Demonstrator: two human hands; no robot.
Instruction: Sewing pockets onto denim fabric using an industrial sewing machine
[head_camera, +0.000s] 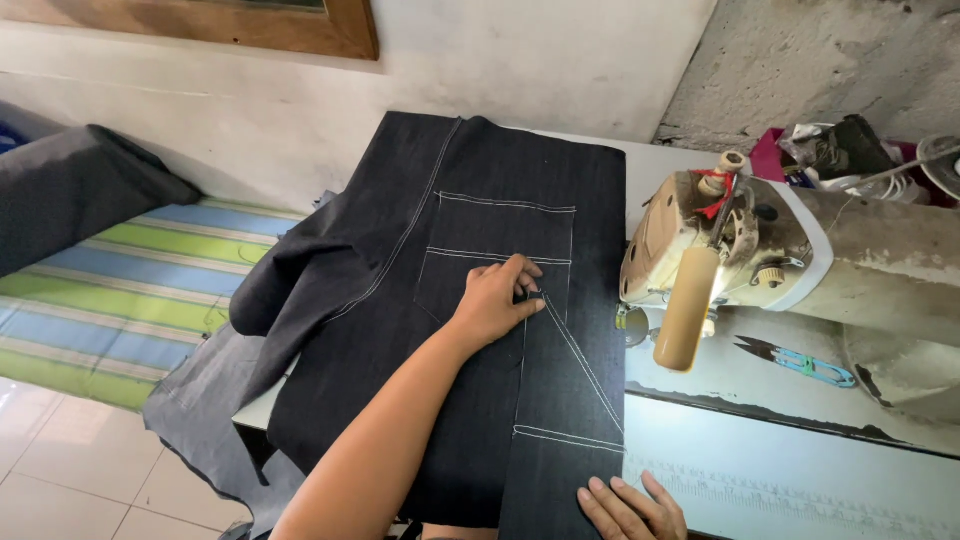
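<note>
At the bottom edge, the right hand (630, 508) lies flat, fingers spread, on dark denim fabric (480, 330) with pale stitching, spread across the white counter (800, 470). The left hand (495, 300) pinches the denim at a pocket seam. A sewing machine (760, 250) stands right, thread snips (800, 362) beneath.

My white sewing table (800, 470) carries the dark denim piece (500, 300) flat under my left hand (495, 300). To the right of that hand stands the sewing machine (800, 250), with blue-handled thread snips (800, 362) lying just below it.
</note>
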